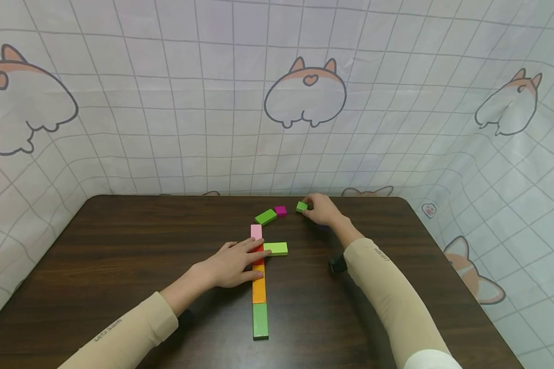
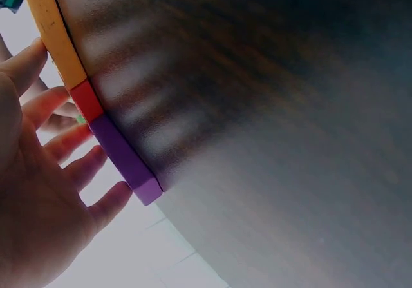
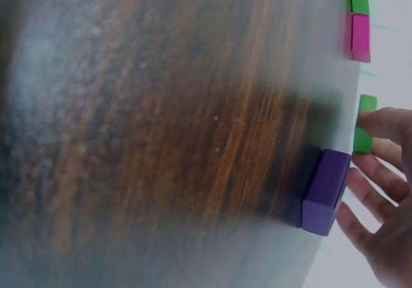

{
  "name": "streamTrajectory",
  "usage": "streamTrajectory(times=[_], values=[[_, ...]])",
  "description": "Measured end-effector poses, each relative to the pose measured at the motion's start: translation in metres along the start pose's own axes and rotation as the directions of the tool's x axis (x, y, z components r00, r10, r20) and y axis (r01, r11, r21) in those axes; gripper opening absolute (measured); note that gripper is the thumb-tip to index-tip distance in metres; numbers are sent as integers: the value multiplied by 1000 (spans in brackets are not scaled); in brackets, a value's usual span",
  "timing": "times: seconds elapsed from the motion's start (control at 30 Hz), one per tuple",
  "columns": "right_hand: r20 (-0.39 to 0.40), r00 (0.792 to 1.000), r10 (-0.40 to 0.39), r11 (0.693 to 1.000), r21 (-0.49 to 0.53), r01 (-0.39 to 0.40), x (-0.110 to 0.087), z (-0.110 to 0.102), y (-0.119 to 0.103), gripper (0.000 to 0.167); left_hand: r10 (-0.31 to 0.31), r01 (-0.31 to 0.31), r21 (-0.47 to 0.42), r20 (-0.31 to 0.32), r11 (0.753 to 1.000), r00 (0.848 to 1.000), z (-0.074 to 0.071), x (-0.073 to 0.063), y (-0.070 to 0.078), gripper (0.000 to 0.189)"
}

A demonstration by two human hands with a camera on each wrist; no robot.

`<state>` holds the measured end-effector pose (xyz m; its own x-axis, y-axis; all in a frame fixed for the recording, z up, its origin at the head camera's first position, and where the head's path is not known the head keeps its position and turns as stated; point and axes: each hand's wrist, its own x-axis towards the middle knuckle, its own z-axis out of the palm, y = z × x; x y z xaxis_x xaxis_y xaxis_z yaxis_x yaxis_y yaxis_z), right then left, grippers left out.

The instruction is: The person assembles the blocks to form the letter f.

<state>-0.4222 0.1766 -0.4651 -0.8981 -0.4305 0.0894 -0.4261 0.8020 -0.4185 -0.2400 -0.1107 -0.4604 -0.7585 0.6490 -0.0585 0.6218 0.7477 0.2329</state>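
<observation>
My left hand point(image 1: 233, 262) lies with fingers spread across a straight row of blocks. From far to near the row has a pink block point(image 1: 256, 231), a red block point(image 2: 86, 101), a yellow-orange block point(image 1: 258, 290) and a green block point(image 1: 260, 321). A lime block point(image 1: 277, 249) sticks out rightward from the row, by the left fingertips. Near the table's far edge, my right hand point(image 1: 324, 209) pinches a small bright green block point(image 3: 364, 124) between thumb and fingers. Beneath that hand stands a purple block point(image 3: 326, 192), mostly hidden in the head view.
A green block point(image 1: 265, 217) lies slanted beyond the row, its end meeting a magenta block point(image 1: 280, 211). The dark wooden table point(image 1: 134, 246) backs onto a gridded white curtain point(image 1: 189, 128) with cartoon animals. A dark wrist device point(image 1: 337, 263) shows under the right sleeve.
</observation>
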Motion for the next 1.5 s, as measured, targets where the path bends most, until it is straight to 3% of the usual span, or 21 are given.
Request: streamTrajectory(times=[0.63, 1.5], values=[[2, 999, -49, 996, 74, 49, 6, 0, -10, 31, -13, 13, 5, 4, 1000, 1000, -1, 3, -1, 61], [53, 996, -73, 997, 8, 72, 8, 10, -12, 30, -8, 8, -11, -8, 1000, 1000, 2, 4, -2, 60]])
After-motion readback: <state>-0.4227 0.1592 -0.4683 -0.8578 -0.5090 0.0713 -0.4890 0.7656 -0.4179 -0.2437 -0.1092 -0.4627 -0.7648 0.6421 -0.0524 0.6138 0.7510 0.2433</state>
